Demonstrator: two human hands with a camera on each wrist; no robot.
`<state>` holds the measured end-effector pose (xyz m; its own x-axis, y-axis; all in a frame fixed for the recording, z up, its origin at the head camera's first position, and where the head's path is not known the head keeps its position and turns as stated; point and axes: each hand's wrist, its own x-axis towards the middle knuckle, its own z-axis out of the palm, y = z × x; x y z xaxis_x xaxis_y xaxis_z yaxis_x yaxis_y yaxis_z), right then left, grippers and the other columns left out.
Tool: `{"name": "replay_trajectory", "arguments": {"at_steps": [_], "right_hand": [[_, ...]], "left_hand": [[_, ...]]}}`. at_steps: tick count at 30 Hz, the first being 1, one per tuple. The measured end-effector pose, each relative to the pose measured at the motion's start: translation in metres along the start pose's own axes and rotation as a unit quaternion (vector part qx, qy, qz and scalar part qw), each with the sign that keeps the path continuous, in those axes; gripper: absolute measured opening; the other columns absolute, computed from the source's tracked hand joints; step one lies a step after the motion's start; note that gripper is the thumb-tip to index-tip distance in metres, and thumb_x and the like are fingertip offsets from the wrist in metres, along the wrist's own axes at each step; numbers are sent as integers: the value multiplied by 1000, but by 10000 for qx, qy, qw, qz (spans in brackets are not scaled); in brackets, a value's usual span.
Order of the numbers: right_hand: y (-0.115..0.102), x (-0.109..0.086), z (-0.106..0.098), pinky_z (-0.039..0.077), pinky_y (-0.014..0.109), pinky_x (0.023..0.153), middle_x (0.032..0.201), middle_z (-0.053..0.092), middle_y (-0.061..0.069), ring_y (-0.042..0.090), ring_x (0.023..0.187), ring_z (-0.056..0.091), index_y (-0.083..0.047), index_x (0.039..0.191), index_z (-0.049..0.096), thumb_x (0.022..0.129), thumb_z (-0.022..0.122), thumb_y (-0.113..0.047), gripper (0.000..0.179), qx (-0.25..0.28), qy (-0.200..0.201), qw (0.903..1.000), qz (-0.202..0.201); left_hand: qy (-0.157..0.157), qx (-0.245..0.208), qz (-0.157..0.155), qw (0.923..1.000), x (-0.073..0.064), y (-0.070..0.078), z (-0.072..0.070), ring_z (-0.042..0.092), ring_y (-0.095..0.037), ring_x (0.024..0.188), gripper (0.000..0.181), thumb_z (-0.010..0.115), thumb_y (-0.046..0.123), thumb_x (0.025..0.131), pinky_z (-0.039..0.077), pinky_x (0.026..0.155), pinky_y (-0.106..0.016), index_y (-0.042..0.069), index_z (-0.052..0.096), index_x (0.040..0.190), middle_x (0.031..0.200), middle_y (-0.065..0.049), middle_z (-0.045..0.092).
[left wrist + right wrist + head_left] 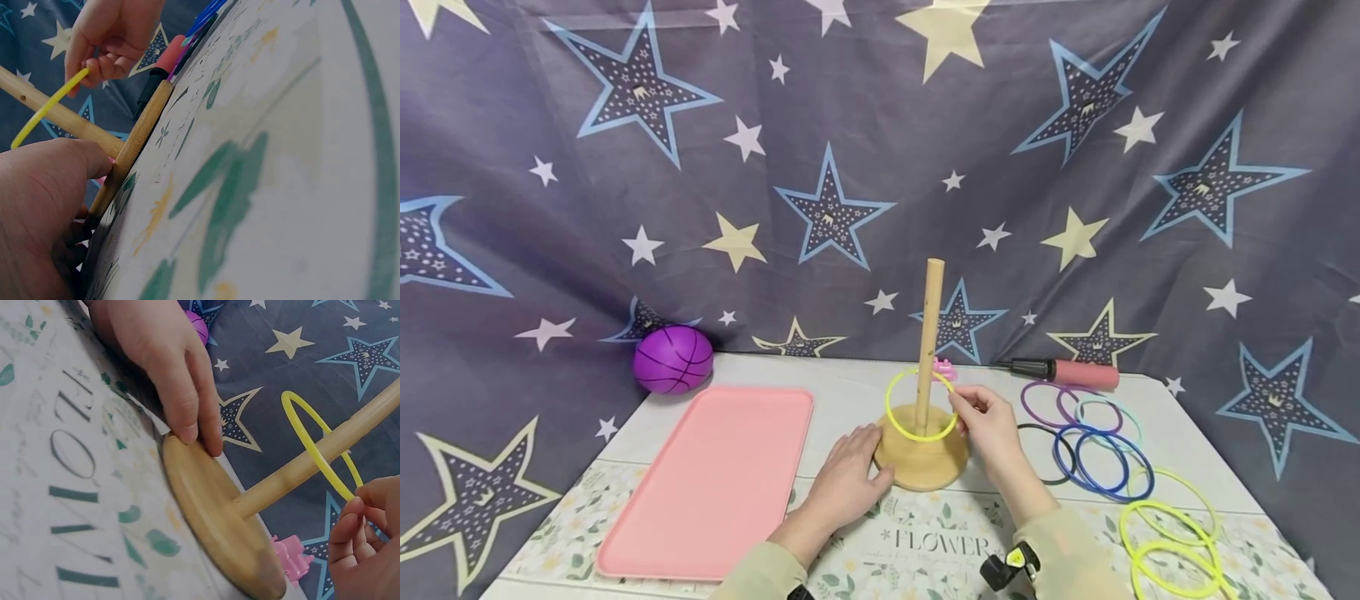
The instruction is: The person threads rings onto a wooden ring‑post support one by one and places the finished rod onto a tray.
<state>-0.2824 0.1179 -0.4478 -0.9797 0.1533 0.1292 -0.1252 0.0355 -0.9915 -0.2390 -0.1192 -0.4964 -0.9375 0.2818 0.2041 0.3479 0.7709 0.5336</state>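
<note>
A wooden post (pixel 928 333) stands upright on a round wooden base (pixel 921 471). Around the post, above the base, is a tilted yellow ring (pixel 319 456). My right hand (pixel 992 429) pinches the right side of this ring between thumb and fingers. On the left of the base, my left hand (pixel 846 475) rests against the rim. Its extended fingers (pixel 181 406) touch the edge in the right wrist view. The left wrist view shows the left thumb (pixel 94 159) at the base, while the other fingers are partly in shadow.
Several loose rings, including blue rings (pixel 1101 462), purple ones and yellow rings (pixel 1172 542), lie at right. Behind them lies a pink-and-black pump (pixel 1075 372). A pink tray (pixel 707 483) and a purple ball (pixel 673 358) are left. A small pink object (pixel 290 556) sits behind the base.
</note>
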Motion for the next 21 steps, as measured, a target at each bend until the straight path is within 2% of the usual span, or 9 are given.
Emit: {"name": "replay_trajectory", "arguments": {"at_steps": [7,13,21], "right_hand": [[12,-1,0,50,20,54,80,63,2,10,63,56,4,121,77,104,77,-10,22,-20,-51,9996,271],[14,-2,2,49,18,54,79,62,3,10,63,56,6,120,76,104,76,-8,21,-96,-44,9996,280],[20,-4,0,45,18,52,79,63,6,11,62,55,10,116,76,103,74,-5,20,-601,-69,9978,262]], "left_hand": [[-12,-44,-40,10000,0,3,-1,36,-42,161,70,64,29,107,21,135,-59,-7,45,164,169,-24,45],[-10,-43,-61,10000,0,3,-1,36,-41,162,70,64,30,107,21,135,-58,-6,45,164,169,-24,45],[-13,-89,-94,9999,0,3,-1,35,-41,162,69,64,29,107,20,135,-59,-5,46,164,169,-24,46]]}}
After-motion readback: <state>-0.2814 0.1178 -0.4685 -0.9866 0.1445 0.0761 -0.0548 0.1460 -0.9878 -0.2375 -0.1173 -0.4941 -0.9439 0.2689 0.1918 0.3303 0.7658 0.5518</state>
